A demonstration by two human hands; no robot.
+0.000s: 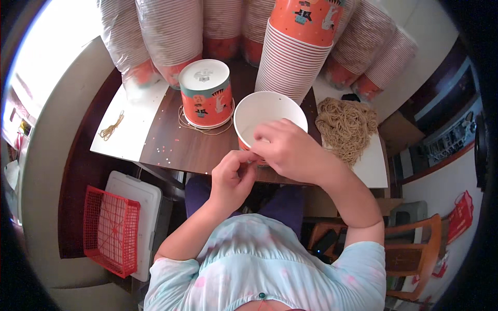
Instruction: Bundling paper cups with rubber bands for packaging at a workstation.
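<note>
Meeting at an orange cup (pixel 270 108), left hand (pixel 232 174), right hand (pixel 285 149) — fingers curled nearly together, any hold unclear

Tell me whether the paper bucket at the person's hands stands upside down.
No: the near bucket shows its open mouth and white inside facing upward, unlike the inverted bucket beside it, whose base is on top.

The one view looks steeply down and forward from the head, its wide fisheye bending straight edges; the shirt (pixel 270 259) fills the lower middle, the left hand (pixel 232 179) and right hand (pixel 288 147) sit close below, the bench (pixel 179 142) just beyond.
</note>
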